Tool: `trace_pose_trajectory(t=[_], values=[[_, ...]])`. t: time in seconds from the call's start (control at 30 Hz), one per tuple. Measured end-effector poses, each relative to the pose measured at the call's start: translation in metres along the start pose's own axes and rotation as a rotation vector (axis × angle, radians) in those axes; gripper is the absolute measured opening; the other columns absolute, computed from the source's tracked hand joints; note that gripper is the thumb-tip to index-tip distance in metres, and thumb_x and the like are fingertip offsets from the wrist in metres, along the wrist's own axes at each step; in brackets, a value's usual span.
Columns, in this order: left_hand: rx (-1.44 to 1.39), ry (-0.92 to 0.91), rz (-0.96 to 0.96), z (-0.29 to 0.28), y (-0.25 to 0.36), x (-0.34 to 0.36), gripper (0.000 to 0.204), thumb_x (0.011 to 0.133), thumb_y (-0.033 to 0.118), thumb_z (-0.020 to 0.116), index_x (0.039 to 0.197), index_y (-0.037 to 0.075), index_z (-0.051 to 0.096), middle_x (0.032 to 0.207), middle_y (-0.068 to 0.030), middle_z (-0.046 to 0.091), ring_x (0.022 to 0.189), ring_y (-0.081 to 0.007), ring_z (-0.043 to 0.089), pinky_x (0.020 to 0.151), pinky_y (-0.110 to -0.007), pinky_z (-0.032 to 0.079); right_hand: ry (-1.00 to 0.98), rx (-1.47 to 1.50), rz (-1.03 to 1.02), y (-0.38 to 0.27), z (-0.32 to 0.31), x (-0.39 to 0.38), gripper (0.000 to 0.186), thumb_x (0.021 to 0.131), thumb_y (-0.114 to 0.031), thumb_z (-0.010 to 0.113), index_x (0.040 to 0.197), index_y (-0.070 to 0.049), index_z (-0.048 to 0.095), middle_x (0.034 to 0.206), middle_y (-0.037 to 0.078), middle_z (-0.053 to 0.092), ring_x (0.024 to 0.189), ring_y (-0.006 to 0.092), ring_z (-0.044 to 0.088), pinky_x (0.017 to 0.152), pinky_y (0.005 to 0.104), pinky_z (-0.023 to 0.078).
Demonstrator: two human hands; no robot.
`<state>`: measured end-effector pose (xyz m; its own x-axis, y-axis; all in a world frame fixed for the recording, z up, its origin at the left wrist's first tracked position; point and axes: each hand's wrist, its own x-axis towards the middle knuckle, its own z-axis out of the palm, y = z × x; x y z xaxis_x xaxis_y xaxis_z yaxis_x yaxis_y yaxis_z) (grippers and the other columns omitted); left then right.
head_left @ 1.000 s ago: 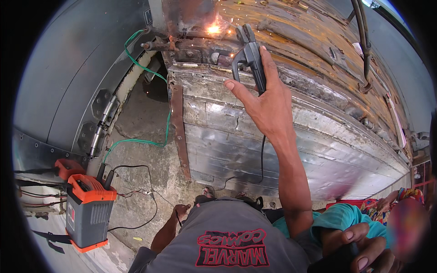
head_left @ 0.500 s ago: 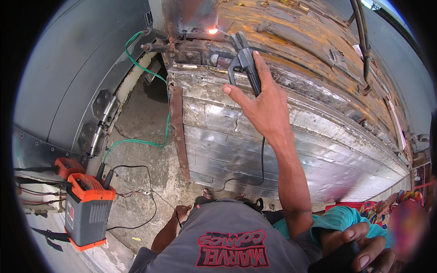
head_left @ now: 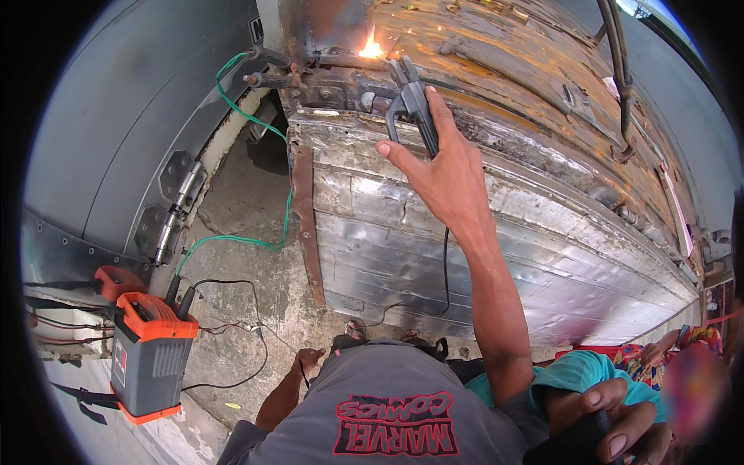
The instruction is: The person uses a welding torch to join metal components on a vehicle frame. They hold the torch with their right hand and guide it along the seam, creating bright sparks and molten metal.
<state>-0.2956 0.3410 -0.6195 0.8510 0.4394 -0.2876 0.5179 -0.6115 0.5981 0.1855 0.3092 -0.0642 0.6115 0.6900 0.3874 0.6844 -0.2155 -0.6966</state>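
Note:
My right hand grips a black welding electrode holder by its handle, thumb and forefinger on either side. Beyond its jaws, bright sparks burn where an upright sheet-metal panel meets a rusty frame bar. The electrode itself is mostly lost in the glare. A thin black cable hangs down from the holder. At my left side, low by the grey shirt, my left hand is small and curled closed; what it holds, if anything, cannot be made out. A thin dark line runs toward it.
An orange and grey welding machine stands at the left, with a green cable leading to the frame. Worn metal siding fills the middle, below a rusty deck. At lower right, another person's hand holds a dark object.
The small glow at the seam has grown into a brighter flare with flying sparks. My right hand and the electrode holder have shifted very slightly left; my left hand stays put.

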Motion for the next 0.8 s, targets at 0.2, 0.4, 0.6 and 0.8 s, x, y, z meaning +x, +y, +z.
trace_pose_trajectory(t=[0.2, 0.4, 0.6, 0.8], values=[[0.015, -0.062, -0.054, 0.0, -0.001, -0.004, 0.068, 0.111, 0.056, 0.058, 0.067, 0.005, 0.066, 0.056, -0.0132, 0.055, 0.058, -0.0265, 0.059, 0.06, -0.048, 0.046, 0.061, -0.03, -0.031, 0.005, 0.005, -0.001, 0.108, 0.086, -0.057, 0.09, 0.167, -0.002, 0.045, 0.106, 0.019, 0.077, 0.085, 0.0278, 0.072, 0.08, 0.0443, 0.057], [0.071, -0.182, -0.095, -0.004, -0.003, -0.002, 0.049, 0.115, 0.049, 0.049, 0.094, 0.015, 0.078, 0.068, -0.0148, 0.065, 0.066, -0.031, 0.068, 0.063, -0.049, 0.051, -0.005, -0.008, 0.009, -0.002, -0.001, -0.001, 0.106, 0.089, -0.055, 0.088, 0.166, 0.002, 0.042, 0.119, 0.03, 0.074, 0.106, 0.042, 0.073, 0.094, 0.0515, 0.057], [0.185, -0.128, 0.015, -0.004, -0.006, -0.001, 0.047, 0.114, 0.047, 0.052, 0.094, 0.012, 0.076, 0.069, -0.0142, 0.065, 0.066, -0.0311, 0.067, 0.065, -0.049, 0.051, -0.024, 0.015, 0.006, 0.0, 0.0, 0.0, 0.105, 0.091, -0.055, 0.086, 0.166, 0.005, 0.042, 0.129, 0.036, 0.072, 0.118, 0.0501, 0.073, 0.102, 0.0558, 0.058], [-0.178, -0.062, -0.198, 0.002, -0.002, 0.004, 0.062, 0.103, 0.05, 0.07, 0.067, 0.001, 0.059, 0.056, -0.0098, 0.048, 0.056, -0.0221, 0.047, 0.059, -0.049, 0.041, -0.022, -0.009, -0.007, 0.002, 0.001, -0.001, 0.106, 0.091, -0.056, 0.085, 0.166, 0.004, 0.041, 0.128, 0.037, 0.072, 0.12, 0.0501, 0.073, 0.105, 0.0566, 0.057]])
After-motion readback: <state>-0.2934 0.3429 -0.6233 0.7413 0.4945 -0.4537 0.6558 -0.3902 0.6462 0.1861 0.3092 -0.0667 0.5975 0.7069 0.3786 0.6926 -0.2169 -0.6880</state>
